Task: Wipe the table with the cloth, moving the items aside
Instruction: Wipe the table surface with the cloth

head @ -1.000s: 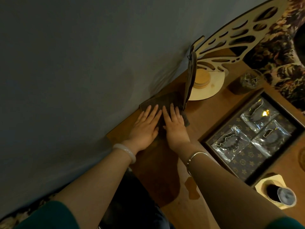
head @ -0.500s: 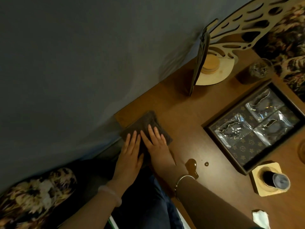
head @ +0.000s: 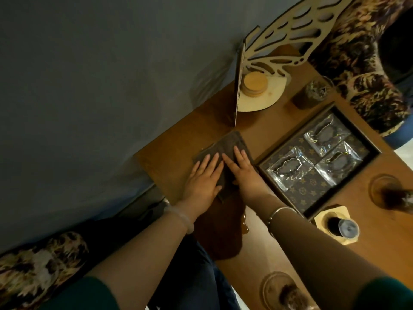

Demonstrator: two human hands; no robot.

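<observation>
A dark grey folded cloth lies flat on the brown wooden table, near its wall-side edge. My left hand and my right hand press side by side on the cloth, palms down and fingers straight. A small brown puddle shines on the table just behind my right wrist. The near part of the cloth is hidden under my palms.
A dark framed tray with clear plastic packets sits right beside my right hand. A wooden butterfly stand with a round lid is beyond the cloth. A jar, a bottle on a coaster and glasses stand to the right.
Both hands have slid the cloth forward from the table's near corner toward the butterfly stand and the tray. A second earlier the cloth was up against the stand.
</observation>
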